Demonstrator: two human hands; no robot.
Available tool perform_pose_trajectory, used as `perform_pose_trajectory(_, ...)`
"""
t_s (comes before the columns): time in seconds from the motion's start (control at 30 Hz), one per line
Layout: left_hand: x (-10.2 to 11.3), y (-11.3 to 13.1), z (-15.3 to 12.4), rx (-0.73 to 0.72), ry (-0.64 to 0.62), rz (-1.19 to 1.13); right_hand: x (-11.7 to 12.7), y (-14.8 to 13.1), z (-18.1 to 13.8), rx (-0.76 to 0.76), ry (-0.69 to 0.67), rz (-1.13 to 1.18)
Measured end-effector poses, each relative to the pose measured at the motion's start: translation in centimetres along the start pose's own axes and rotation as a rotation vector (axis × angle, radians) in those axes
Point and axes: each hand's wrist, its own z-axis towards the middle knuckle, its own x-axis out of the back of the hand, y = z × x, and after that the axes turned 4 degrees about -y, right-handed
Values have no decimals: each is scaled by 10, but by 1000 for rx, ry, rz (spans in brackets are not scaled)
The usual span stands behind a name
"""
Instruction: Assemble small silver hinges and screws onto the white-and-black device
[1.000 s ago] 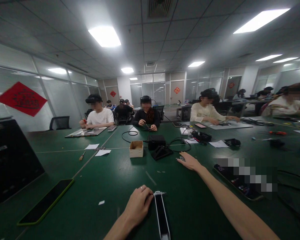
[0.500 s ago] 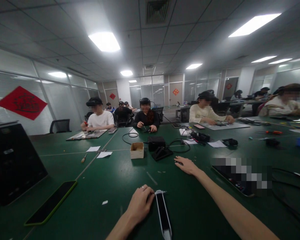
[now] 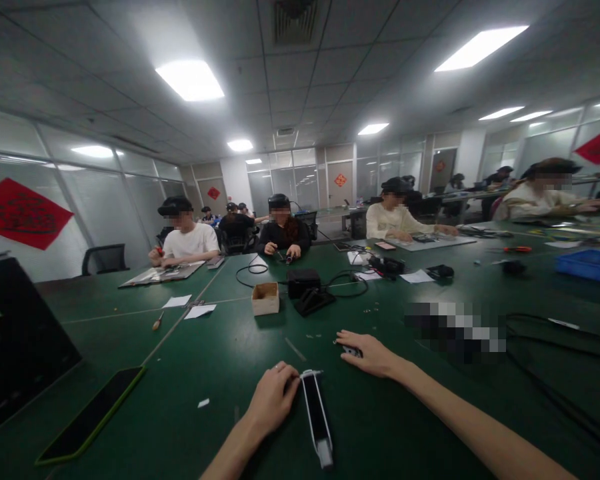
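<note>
My left hand (image 3: 273, 399) rests curled on the green table (image 3: 180, 373), its fingertips pressed against the top end of a long narrow black device with a pale frame (image 3: 316, 417) that lies flat in front of me. My right hand (image 3: 369, 352) is stretched forward over the table to the right of it, fingers closed around a small dark and silver part (image 3: 351, 350). Tiny loose bits (image 3: 310, 337) lie on the table just beyond.
A phone in a green case (image 3: 93, 413) and a black box (image 3: 15, 340) sit at the left. Ahead stand a small cardboard box (image 3: 265, 298), a black unit with cables (image 3: 307, 290), paper slips and a screwdriver (image 3: 157, 322). Several people work across the table. A blue tray (image 3: 587, 265) is far right.
My right hand has drawn back toward me from the far reach and now covers a small part. The view has swung slightly right. My left hand stays on the device.
</note>
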Motion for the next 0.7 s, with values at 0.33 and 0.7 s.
perform_pose_trajectory(0.33,1,-3,2,3,-41,-50,30,64,6,-483,192,-212)
perform_pose_trajectory(0.7,2,-1,1,-12,-20,-36,37,91,43,-439,13,-316)
